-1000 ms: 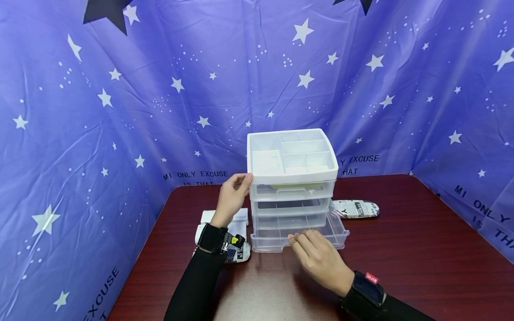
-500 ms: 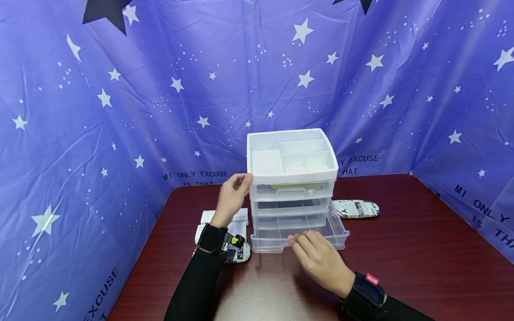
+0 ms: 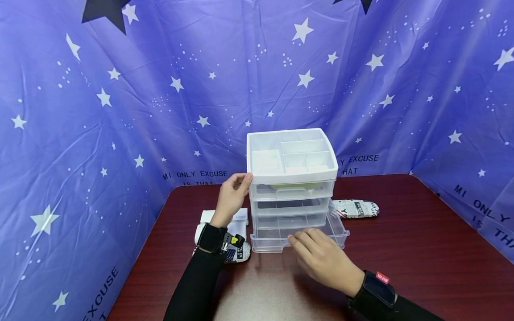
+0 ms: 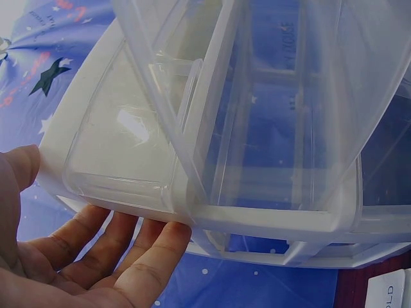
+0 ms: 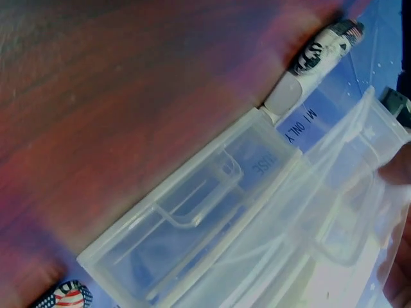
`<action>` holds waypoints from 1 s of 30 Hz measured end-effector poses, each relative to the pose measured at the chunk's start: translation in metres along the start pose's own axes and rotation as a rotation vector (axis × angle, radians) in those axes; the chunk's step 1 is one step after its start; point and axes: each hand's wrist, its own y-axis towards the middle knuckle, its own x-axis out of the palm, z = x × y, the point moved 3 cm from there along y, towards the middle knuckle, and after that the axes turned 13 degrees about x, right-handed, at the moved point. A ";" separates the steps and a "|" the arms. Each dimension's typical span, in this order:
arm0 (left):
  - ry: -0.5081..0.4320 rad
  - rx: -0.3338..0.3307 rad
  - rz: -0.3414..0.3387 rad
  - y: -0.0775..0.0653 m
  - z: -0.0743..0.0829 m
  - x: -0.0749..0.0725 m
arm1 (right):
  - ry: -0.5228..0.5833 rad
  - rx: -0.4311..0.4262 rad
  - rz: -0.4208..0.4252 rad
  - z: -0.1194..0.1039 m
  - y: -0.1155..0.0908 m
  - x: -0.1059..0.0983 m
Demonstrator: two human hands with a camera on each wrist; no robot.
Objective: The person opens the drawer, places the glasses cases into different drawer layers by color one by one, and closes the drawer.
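Observation:
A white and clear plastic drawer organizer (image 3: 292,178) stands on the table. Below its top drawer, a clear drawer (image 3: 268,244) is pulled out toward me. My left hand (image 3: 233,196) grips the organizer's upper left front corner; in the left wrist view the thumb lies at the front, the fingers (image 4: 154,266) along the side. My right hand (image 3: 321,256) has curled fingers at the middle of the pulled-out drawer's front edge. At the right wrist view's edge, its fingers (image 5: 398,168) hold the drawer's front, with much of the hand out of frame. Something yellowish shows inside the top drawer.
A newspaper-print oblong case (image 3: 357,208) lies right of the organizer. White boxes (image 3: 240,216) and another printed case (image 3: 239,253) lie at its left, partly behind my left arm. The top tray (image 3: 267,160) has compartments. A starry blue cloth (image 3: 257,89) hangs behind the table.
My right forearm and wrist have shifted slightly to the right, with the fingers still at the drawer's front. My left hand, the drawer and the organizer show no visible movement.

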 end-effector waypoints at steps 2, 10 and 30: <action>0.002 -0.002 0.001 0.000 0.000 0.000 | 0.032 0.004 -0.026 0.003 0.001 -0.001; 0.007 -0.006 -0.001 0.001 -0.002 -0.001 | 0.070 -0.011 -0.077 0.011 0.004 -0.008; 0.020 -0.002 -0.012 0.000 0.003 0.000 | 0.085 0.290 -0.160 0.086 0.001 -0.045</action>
